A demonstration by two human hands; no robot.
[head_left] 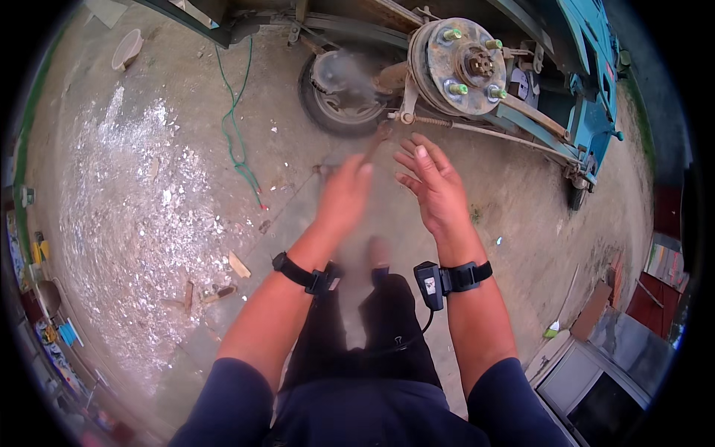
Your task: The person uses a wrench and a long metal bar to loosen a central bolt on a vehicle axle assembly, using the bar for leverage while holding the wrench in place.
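My left hand (344, 195) is blurred by motion and closed round a thin, brown, rusty-looking bar (378, 138) that points away from me. What its far end is, I cannot tell. Beside it, my right hand (432, 175) is raised with its fingers apart and nothing in it. Just beyond both hands stands a rusty wheel hub (439, 74) with several greenish studs, bare of its wheel. A steering rod (506, 134) runs rightward from beneath the hub. To the hub's left, a tyre (316, 108) lies flat on the ground under a greyish haze.
A blue vehicle body (596, 67) rises at the far right. A green cord (237, 141) trails over the concrete at left, near scattered pale flakes (164, 194) and wood scraps (238, 264). A pinkish basin (127, 50) stands far left, a grey cabinet (588, 380) near right.
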